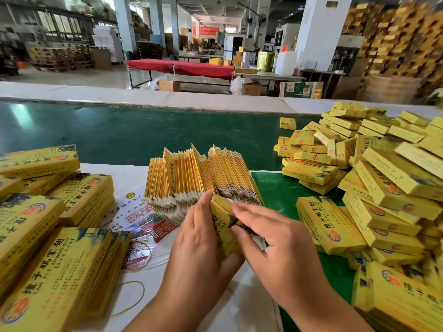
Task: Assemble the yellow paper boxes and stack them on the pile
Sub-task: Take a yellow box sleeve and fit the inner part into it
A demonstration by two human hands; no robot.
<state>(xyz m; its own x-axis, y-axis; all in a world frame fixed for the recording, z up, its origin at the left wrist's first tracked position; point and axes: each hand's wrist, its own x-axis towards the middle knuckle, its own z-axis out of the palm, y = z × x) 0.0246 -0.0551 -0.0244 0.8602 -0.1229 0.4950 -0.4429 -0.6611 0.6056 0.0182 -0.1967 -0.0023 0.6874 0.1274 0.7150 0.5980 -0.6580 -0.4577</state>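
A yellow paper box (221,220) sits between my two hands just in front of me. My left hand (201,238) cups it from the left and below, thumb along its edge. My right hand (271,238) lies over its right end, fingers curled onto a flap. Behind it stands a fanned row of flat unfolded box blanks (199,178), on edge. The pile of assembled yellow boxes (374,178) spreads over the right side of the bench.
Bundles of flat blanks (48,236) lie stacked at the left. Printed leaflets (141,219) and rubber bands (134,298) rest on the white sheet. A green belt (143,133) runs across behind. Beyond it are a red-covered table (182,67) and stacked yellow cartons (395,39).
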